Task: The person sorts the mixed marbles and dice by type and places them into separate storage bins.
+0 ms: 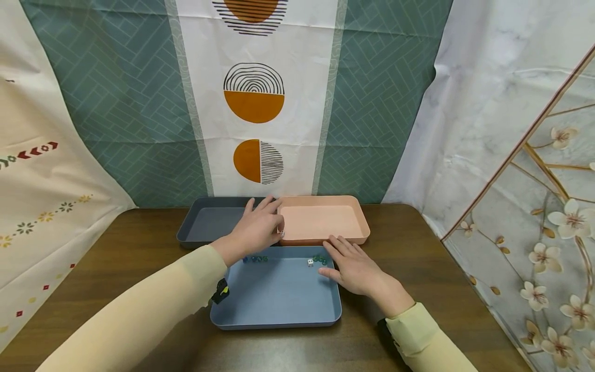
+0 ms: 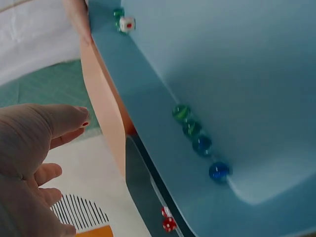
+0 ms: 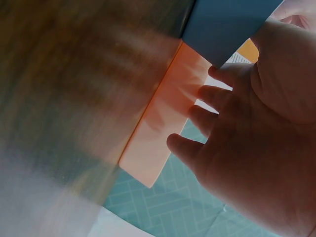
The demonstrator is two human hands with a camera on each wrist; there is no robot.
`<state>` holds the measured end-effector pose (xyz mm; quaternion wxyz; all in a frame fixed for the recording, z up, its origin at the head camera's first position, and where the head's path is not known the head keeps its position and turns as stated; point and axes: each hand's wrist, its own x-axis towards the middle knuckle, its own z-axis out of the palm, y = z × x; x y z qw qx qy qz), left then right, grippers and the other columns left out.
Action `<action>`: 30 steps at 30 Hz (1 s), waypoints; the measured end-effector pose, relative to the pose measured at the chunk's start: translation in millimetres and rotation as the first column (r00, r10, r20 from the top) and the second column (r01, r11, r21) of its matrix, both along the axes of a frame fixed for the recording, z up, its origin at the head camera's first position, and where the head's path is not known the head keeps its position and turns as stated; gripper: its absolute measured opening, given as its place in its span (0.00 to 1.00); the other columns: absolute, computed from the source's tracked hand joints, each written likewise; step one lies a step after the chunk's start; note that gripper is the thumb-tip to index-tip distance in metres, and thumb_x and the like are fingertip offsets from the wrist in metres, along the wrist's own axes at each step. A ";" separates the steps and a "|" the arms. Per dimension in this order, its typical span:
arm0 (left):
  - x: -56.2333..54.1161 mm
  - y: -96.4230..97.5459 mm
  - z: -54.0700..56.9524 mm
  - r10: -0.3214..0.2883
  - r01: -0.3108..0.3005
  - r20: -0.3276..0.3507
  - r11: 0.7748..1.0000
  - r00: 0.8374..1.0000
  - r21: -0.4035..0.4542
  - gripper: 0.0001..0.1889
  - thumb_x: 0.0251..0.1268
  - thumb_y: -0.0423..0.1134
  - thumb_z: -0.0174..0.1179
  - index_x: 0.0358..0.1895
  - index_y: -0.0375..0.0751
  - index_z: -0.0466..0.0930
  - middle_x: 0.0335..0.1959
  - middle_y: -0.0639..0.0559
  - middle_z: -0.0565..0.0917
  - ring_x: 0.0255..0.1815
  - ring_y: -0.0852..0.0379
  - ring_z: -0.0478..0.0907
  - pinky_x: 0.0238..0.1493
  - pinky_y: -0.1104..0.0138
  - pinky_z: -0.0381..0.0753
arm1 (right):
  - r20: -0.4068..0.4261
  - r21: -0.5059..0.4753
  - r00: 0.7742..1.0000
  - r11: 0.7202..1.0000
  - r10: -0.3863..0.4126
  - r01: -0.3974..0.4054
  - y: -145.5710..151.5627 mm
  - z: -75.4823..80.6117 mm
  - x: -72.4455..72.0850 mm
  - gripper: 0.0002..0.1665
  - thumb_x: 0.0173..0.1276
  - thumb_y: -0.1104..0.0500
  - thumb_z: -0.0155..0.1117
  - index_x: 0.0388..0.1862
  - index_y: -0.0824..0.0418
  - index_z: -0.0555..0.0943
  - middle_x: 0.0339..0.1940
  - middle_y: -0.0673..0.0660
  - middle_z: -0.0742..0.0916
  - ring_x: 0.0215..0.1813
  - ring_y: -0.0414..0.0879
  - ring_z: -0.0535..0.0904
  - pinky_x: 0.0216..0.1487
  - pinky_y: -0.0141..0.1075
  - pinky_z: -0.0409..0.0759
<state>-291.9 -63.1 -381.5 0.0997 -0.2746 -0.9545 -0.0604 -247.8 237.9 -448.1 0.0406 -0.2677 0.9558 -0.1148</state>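
Note:
My left hand (image 1: 257,227) is over the place where the dark grey tray (image 1: 183,235) and the peach tray (image 1: 364,227) meet. Its thumb and forefinger pinch a small white die (image 2: 85,123), partly hidden by the fingertips. My right hand (image 1: 355,266) lies with straight fingers over the back right corner of the blue tray (image 1: 279,305), its fingertips by the peach tray's front wall. Inside the blue tray, a white die (image 1: 310,262) sits beside green marbles (image 1: 321,259). Further left along the back wall is a row of green and blue marbles (image 2: 201,145).
Red dice (image 2: 169,222) lie in the dark grey tray, visible in the left wrist view. All three trays stand on a brown wooden table (image 1: 125,268). A patterned cloth (image 1: 255,155) hangs behind, with more cloth at both sides.

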 end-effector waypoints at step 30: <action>-36.7 -43.9 9.9 0.171 -0.171 -0.008 0.985 0.985 0.037 0.03 0.73 0.39 0.75 0.38 0.47 0.92 0.84 0.34 0.68 0.88 0.30 0.53 0.80 0.23 0.42 | 0.032 -0.003 0.999 1.000 -0.004 0.004 -3.0 12.6 7.1 0.48 0.88 0.36 0.56 0.91 0.64 0.59 0.92 0.66 0.58 0.92 0.65 0.48 0.88 0.63 0.49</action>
